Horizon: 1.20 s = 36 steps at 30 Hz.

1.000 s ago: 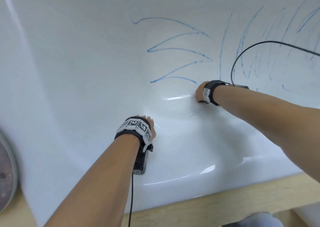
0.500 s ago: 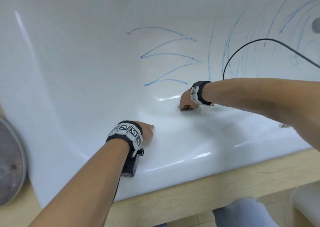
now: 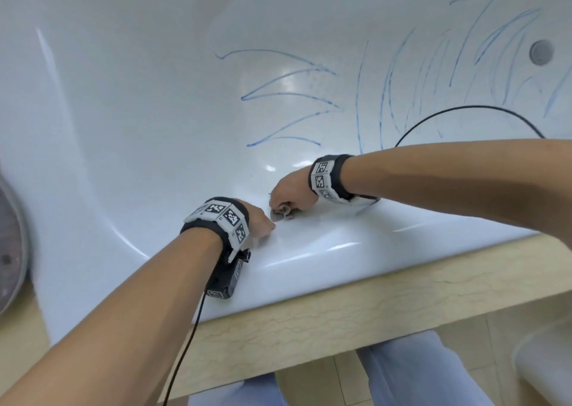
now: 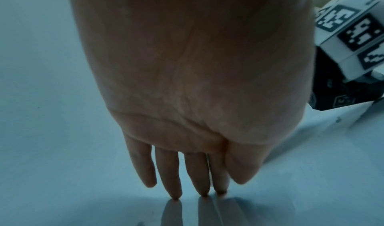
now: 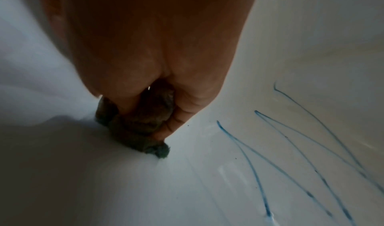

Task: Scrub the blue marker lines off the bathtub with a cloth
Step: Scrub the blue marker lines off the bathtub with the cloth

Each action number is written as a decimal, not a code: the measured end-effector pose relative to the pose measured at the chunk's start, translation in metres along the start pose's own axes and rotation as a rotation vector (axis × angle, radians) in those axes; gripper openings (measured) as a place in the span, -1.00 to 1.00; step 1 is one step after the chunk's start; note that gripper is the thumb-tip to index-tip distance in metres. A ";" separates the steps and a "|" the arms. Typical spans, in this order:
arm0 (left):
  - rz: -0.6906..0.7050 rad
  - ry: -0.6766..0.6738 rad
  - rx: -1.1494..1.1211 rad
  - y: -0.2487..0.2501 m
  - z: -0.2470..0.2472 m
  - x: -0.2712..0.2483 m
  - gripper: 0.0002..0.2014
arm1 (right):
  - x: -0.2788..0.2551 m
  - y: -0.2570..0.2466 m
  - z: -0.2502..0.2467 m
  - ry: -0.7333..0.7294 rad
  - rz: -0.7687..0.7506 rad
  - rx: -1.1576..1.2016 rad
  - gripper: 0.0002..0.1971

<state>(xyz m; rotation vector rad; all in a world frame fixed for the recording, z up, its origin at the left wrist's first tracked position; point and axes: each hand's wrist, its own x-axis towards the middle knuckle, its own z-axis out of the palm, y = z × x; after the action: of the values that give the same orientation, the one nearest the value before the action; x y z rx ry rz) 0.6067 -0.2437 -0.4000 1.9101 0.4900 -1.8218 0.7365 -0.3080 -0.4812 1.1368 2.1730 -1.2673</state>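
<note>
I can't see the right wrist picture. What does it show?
A right hand grips a dark wadded cloth and presses it against the white tub. Blue marker lines streak the tub to the right of the cloth, not yet wiped.

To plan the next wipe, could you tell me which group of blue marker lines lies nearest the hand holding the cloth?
The zigzag group of blue marker lines on the left, just above the right hand; the denser upright strokes lie farther right, toward the round metal fitting.

The small wadded grey-brown cloth (image 5: pixel 141 122) is hiding mostly inside the right hand (image 3: pixel 292 193); blue marker lines (image 3: pixel 464 65) are running off the right edge.
</note>
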 end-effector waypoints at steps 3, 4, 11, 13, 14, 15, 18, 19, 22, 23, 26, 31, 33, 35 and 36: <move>0.004 0.015 0.019 0.000 -0.005 -0.010 -0.46 | -0.012 0.016 -0.007 -0.045 0.121 0.072 -0.84; 0.011 0.013 0.027 0.002 -0.005 -0.015 -0.48 | -0.016 0.024 -0.003 -0.074 0.174 0.070 -0.72; 0.144 0.069 -0.105 0.019 -0.019 -0.048 -0.35 | -0.050 0.098 0.058 -0.169 0.461 0.000 -0.58; 0.203 0.049 -0.181 0.030 -0.021 -0.062 -0.29 | -0.065 0.095 0.056 -0.248 0.512 -0.020 -0.62; 0.233 0.026 -0.202 0.034 -0.021 -0.069 -0.26 | -0.070 0.094 0.055 -0.240 0.521 0.015 -0.61; 0.251 0.005 -0.203 0.038 -0.018 -0.075 -0.22 | -0.075 0.094 0.052 -0.236 0.531 0.034 -0.60; 0.208 0.007 -0.189 0.042 0.001 -0.088 -0.04 | -0.089 0.097 0.040 -0.229 0.526 0.060 -0.71; 0.178 0.012 -0.185 0.041 0.008 -0.089 0.01 | -0.095 0.100 0.039 -0.228 0.532 0.061 -0.75; 0.102 0.060 -0.168 0.031 0.028 -0.089 0.10 | -0.110 0.117 0.043 -0.296 0.593 0.110 -0.89; 0.076 0.087 -0.173 0.027 0.034 -0.088 0.13 | -0.115 0.117 0.043 -0.309 0.611 0.156 -0.84; 0.063 0.194 -0.216 0.019 0.051 -0.080 0.20 | -0.116 0.117 0.046 -0.366 0.670 0.315 -0.65; 0.159 0.331 -0.274 0.015 0.066 -0.064 -0.09 | -0.094 0.096 0.037 -0.437 0.620 0.328 -0.59; 0.174 0.350 -0.289 0.013 0.067 -0.061 -0.16 | -0.080 0.085 0.030 -0.412 0.557 0.314 -0.62; 0.193 0.380 -0.277 0.012 0.067 -0.060 -0.17 | -0.062 0.078 0.026 -0.374 0.488 0.321 -0.68; 0.202 0.397 -0.266 0.011 0.067 -0.059 -0.17 | -0.054 0.071 0.022 -0.349 0.456 0.337 -0.70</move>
<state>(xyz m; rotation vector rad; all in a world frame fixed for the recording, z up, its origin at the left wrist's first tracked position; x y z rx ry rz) 0.5528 -0.2872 -0.3416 2.0488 0.6089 -1.1882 0.8241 -0.3322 -0.4954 1.3216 1.3837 -1.5074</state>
